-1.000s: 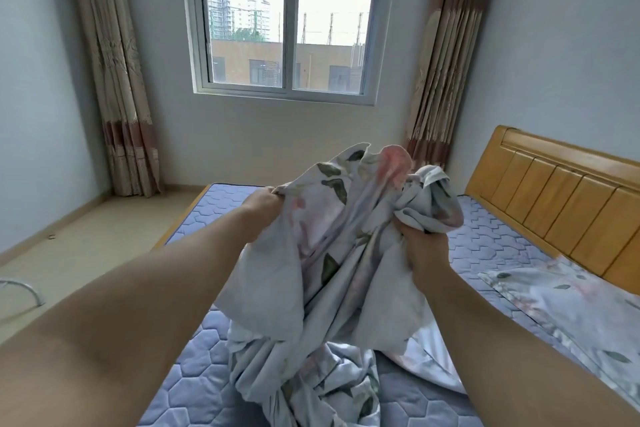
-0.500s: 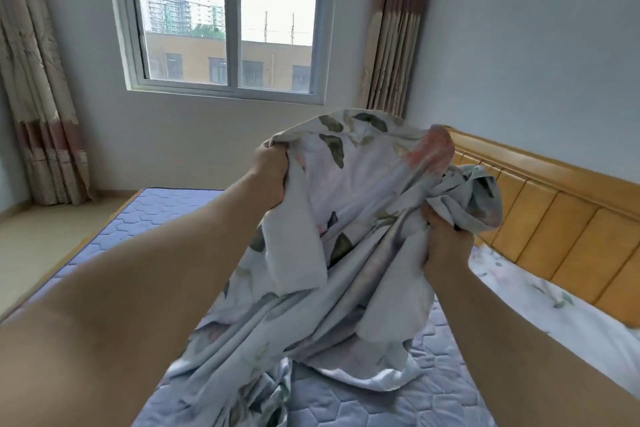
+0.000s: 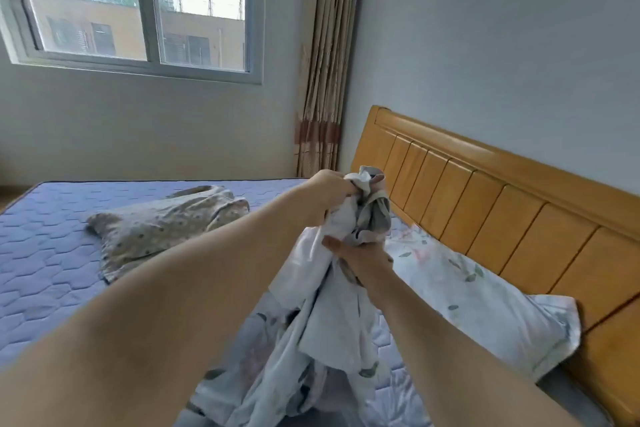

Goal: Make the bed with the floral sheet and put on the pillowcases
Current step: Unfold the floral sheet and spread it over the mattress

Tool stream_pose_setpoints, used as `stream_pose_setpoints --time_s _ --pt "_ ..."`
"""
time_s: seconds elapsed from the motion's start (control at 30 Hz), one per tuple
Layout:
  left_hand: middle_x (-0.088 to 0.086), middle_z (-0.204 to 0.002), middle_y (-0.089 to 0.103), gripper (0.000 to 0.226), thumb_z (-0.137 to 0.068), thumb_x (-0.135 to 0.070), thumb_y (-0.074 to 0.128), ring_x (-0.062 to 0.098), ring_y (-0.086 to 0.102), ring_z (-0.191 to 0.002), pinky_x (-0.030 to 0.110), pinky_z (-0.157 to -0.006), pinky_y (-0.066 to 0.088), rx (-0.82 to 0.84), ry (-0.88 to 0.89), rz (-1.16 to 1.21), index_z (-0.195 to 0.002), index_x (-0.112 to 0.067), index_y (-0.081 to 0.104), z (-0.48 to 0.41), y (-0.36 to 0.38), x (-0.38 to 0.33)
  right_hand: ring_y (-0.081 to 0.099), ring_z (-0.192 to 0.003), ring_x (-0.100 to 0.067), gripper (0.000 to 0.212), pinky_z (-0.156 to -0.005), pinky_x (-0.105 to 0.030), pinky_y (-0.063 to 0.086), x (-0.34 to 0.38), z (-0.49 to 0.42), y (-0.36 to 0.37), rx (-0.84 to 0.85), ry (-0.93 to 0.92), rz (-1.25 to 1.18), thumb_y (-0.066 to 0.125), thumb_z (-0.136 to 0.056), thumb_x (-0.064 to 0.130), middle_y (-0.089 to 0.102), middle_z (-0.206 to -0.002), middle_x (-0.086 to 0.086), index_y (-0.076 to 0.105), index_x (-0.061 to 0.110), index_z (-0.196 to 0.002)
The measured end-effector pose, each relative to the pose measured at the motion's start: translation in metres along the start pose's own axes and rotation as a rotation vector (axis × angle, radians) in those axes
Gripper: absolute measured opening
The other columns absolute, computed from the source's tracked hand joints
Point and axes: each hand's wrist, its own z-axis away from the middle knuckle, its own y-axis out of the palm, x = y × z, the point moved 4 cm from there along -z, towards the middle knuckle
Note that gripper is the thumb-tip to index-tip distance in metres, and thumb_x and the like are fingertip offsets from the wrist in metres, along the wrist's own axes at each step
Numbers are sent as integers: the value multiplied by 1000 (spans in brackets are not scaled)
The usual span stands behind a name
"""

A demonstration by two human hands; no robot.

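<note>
Your left hand [image 3: 327, 196] is closed tight on the bunched top of the sheet [image 3: 332, 322], fingers curled round a wad of cloth that pokes out past your knuckles. Your right hand [image 3: 360, 258] sits just below and nearer to you, with fingers and thumb clamped on the same bunch. The two hands are close together, with sheet between them. From your grip the sheet hangs down between your forearms and piles on the mattress [image 3: 45, 253] under your wrists.

Just right of your right hand, a pillow [image 3: 485, 305] in a floral case lies against the headboard [image 3: 485, 211]. Well left of your left hand, a beige dotted cloth [image 3: 156, 229] lies crumpled flat on the mattress. Beyond your left hand hangs the curtain [image 3: 329, 62], with the window [image 3: 138, 3] further left.
</note>
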Motion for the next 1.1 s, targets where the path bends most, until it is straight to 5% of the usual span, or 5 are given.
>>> stream_pose_setpoints --time_s 0.17,0.33,0.83,0.97,1.1 --pt "11 -90 52 17 -85 -3 57 19 52 -82 25 -70 45 174 36 111 -101 -6 62 -19 16 9 55 -77 -23 24 -79 -35 46 -3 -22 -24 -196 29 -76 61 -80 40 57 -85 -5 50 18 -83" --pt "6 -103 59 28 -84 -23 67 18 54 -93 26 -75 43 165 116 -85 -112 -17 61 -46 23 28 60 -92 -29 12 -89 -41 50 -8 -54 -37 -152 -15 -115 57 -86 30 62 -89 -6 54 21 -78" --pt "7 -128 51 47 -88 -37 60 14 47 -103 27 -88 42 -168 43 -256 -129 -16 49 -265 120 24 63 -79 -20 21 -66 -27 48 13 -321 -236 -501 164 -483 56 -88 32 60 -82 1 54 15 -102" --pt "7 -126 53 44 -88 -33 62 15 49 -101 27 -88 42 -194 24 -270 -126 -15 52 -312 148 31 36 -137 -24 85 -110 -38 35 19 -385 -273 -615 16 -322 65 -80 38 32 -151 -4 17 24 -150" --pt "7 -121 51 42 -89 -28 61 22 55 -101 26 -81 46 -105 -102 -294 -127 -12 52 -338 173 65 15 -147 -27 84 -115 -45 23 -19 -427 -248 -371 -3 -221 54 -91 26 1 -161 -3 -4 28 -152"
